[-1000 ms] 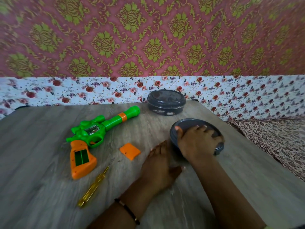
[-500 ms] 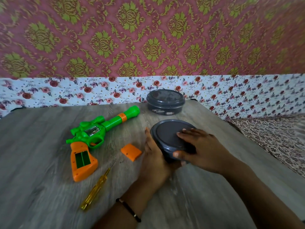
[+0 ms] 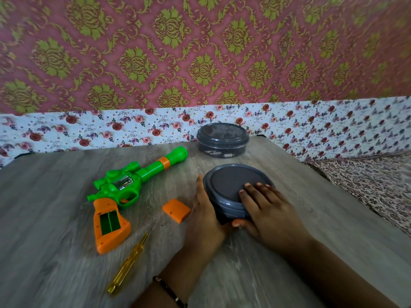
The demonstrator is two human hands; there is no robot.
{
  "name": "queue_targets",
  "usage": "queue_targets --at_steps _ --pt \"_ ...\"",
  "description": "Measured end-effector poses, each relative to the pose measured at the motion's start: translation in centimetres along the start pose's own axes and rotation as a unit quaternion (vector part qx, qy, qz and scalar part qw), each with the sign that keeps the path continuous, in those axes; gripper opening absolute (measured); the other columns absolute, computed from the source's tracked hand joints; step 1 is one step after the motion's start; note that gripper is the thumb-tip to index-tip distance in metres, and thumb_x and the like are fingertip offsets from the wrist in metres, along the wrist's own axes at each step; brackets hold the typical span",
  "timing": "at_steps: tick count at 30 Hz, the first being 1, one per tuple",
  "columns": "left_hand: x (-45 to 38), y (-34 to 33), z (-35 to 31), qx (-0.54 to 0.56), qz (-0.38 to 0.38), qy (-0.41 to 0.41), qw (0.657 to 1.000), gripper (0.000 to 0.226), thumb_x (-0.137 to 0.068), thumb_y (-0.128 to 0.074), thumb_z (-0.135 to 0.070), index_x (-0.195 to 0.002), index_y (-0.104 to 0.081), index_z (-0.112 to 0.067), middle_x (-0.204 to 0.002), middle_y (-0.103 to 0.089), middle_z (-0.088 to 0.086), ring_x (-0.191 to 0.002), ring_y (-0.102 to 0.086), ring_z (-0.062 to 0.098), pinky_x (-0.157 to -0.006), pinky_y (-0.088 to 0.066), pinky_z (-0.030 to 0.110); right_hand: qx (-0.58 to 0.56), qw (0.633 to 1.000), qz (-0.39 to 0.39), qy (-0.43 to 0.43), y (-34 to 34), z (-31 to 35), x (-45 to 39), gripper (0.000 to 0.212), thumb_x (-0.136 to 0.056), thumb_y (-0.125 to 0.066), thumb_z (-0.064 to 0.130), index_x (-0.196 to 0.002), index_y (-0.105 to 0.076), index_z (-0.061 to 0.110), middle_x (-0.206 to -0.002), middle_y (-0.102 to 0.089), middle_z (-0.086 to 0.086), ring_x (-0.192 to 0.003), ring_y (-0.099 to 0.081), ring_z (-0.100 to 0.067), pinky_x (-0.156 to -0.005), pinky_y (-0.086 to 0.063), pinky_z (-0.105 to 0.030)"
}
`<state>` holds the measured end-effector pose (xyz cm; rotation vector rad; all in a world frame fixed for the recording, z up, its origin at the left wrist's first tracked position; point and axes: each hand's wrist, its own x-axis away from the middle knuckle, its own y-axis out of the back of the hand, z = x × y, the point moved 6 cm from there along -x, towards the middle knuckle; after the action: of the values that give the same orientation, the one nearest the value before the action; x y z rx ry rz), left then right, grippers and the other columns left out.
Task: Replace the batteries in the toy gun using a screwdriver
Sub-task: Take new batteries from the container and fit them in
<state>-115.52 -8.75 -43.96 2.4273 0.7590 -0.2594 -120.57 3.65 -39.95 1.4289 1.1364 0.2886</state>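
The green and orange toy gun [image 3: 124, 194] lies on the grey wooden table [image 3: 55, 252], its battery compartment in the grip uncovered and showing green inside. The orange battery cover [image 3: 176, 210] lies loose to its right. A yellow screwdriver [image 3: 129, 261] rests on the table below the gun. A round dark grey lidded container [image 3: 231, 185] stands near the middle. My left hand [image 3: 203, 221] presses flat against its left wall. My right hand [image 3: 269, 212] grips it from the right, fingers on the lid and thumb at its front wall.
A second dark grey round container [image 3: 222, 138] stands at the table's far edge, with small metallic items showing through its wall. Flowered cloth [image 3: 89, 132] runs behind the table. A patterned fabric [image 3: 373, 183] lies off the right edge.
My right hand dragged the near container leftward from the table's right part toward my left hand. My left hand turned from lying flat on the table to bracing the container's side.
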Motion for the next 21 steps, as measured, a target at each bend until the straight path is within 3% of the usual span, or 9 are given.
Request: queue_targets --at_steps 4,10,15,18,21 --pt "0.1 0.1 0.1 -0.015 0.008 0.010 1.000 0.133 -0.053 -0.075 -0.052 -0.148 0.017 -0.031 -0.153 -0.032 -0.003 -0.137 -0.036 0.011 -0.110 -0.037 0.037 0.007 1.000 0.002 0.014 0.3 0.0 -0.1 0.081 -0.092 -0.007 0.060 -0.104 -0.068 0.008 -0.106 -0.070 -0.017 -0.093 -0.068 -0.033 -0.079 -0.055 -0.044" --pt "0.1 0.1 0.3 -0.003 0.015 0.016 1.000 0.136 -0.055 -0.078 -0.050 -0.145 0.022 -0.035 -0.154 -0.031 -0.004 -0.137 -0.036 0.010 -0.110 -0.036 0.034 0.042 0.996 -0.003 0.074 1.3 0.2 -0.5 0.074 -0.092 -0.014 0.058 -0.097 -0.068 0.008 -0.099 -0.071 -0.020 -0.083 -0.070 -0.033 -0.070 -0.058 -0.040" --pt "-0.3 0.2 0.6 -0.002 0.019 0.021 1.000 0.133 -0.053 -0.077 -0.054 -0.133 0.029 -0.046 -0.155 -0.029 -0.006 -0.138 -0.036 0.008 -0.111 -0.034 0.029 0.029 0.996 -0.032 0.072 1.5 0.2 -0.5 0.072 -0.093 -0.017 0.058 -0.098 -0.069 0.008 -0.098 -0.072 -0.018 -0.083 -0.071 -0.031 -0.070 -0.058 -0.038" --pt "0.0 0.4 0.2 -0.008 0.024 0.010 1.000 0.135 -0.060 -0.085 -0.043 -0.135 0.027 -0.040 -0.155 -0.029 -0.002 -0.137 -0.037 0.014 -0.108 -0.035 0.028 -0.001 0.995 -0.067 0.076 2.7 0.0 -0.9 0.068 -0.094 -0.021 0.056 -0.095 -0.069 0.009 -0.091 -0.073 -0.013 -0.074 -0.071 -0.026 -0.064 -0.057 -0.033" --pt "0.1 0.5 0.0 -0.012 0.029 0.015 0.999 0.140 -0.061 -0.087 -0.038 -0.141 0.028 -0.027 -0.152 -0.034 -0.005 -0.134 -0.041 0.012 -0.094 -0.036 0.015 -0.025 0.993 -0.106 0.053 5.0 -0.9 -1.8 0.061 -0.094 -0.022 0.055 -0.094 -0.066 0.012 -0.073 -0.072 -0.004 -0.052 -0.065 -0.019 -0.050 -0.051 -0.026"
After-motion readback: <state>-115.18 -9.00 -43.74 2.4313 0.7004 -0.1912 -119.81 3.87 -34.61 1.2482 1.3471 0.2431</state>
